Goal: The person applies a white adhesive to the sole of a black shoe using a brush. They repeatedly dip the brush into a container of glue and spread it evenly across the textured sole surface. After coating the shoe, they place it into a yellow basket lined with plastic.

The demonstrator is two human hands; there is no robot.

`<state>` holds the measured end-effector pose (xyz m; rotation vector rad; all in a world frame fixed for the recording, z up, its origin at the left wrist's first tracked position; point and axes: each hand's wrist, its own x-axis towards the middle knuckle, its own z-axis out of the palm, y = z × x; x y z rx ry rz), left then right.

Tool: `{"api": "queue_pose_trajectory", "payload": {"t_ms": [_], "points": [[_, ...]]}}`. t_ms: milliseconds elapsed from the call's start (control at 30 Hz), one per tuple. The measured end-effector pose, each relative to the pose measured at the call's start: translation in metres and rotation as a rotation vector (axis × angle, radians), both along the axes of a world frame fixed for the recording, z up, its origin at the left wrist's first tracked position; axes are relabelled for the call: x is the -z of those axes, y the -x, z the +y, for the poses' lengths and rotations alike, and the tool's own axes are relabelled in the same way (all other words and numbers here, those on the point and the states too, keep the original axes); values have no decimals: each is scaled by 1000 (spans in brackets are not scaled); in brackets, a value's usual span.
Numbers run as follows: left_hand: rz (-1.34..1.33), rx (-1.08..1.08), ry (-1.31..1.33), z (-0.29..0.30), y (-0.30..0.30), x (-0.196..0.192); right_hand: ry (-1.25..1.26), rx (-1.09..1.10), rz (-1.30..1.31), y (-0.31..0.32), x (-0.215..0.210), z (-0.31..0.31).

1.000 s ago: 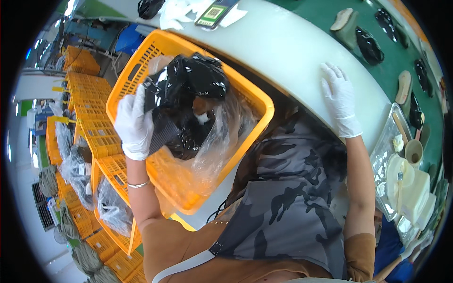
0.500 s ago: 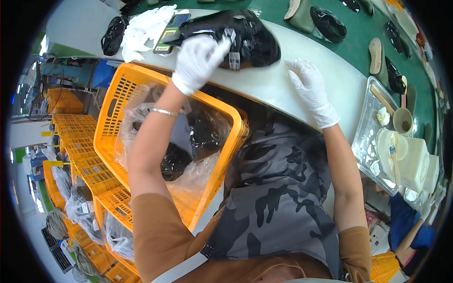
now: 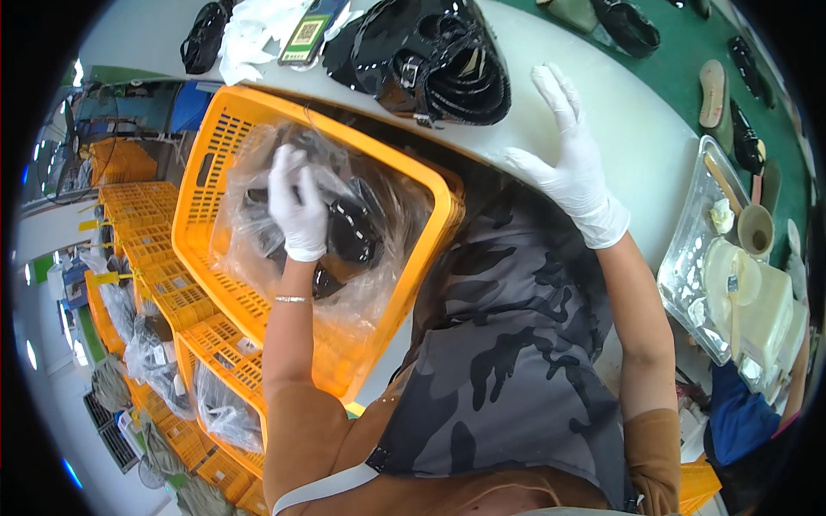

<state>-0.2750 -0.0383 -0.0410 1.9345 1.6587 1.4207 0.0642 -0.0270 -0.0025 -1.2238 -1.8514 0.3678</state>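
Observation:
My left hand [image 3: 298, 211], in a white glove, reaches into the orange crate [image 3: 413, 340], over the clear plastic bag [image 3: 249, 228] lining it. Its fingers are apart, with nothing visible in them. Beside this hand, glossy black shoe uppers [image 3: 353, 230] lie in the bag, partly hidden by plastic. My right hand [image 3: 572, 163], also gloved, is open above the pale worktop [image 3: 632, 146], fingers spread. Between the hands, a bunch of nested black patent shoe uppers [image 3: 391, 56] with a buckled strap rests at the worktop's near edge.
A phone [image 3: 305, 39] and white tissue [image 3: 249, 39] lie left of the uppers, near another black shoe [image 3: 204, 39]. On the right stands a clear tray [image 3: 684, 249] with a brush [image 3: 733, 310] and tub. Shoes and soles sit on the green surface [image 3: 688, 52]. Stacked orange crates [image 3: 155, 249] fill the left.
My left hand has left the uppers on the worktop and moved down into the crate. The uppers now lie with their openings showing. My right hand has spread its fingers wider.

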Motion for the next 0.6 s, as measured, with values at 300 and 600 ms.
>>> {"api": "queue_pose_trajectory", "payload": {"t_ms": [300,600], "points": [[-771,-402,862,-91,55,69,-159,53,16,37,3,28],[-732,-86,717,-89,-7,-3,-80,117,140,19,15,29]]}}
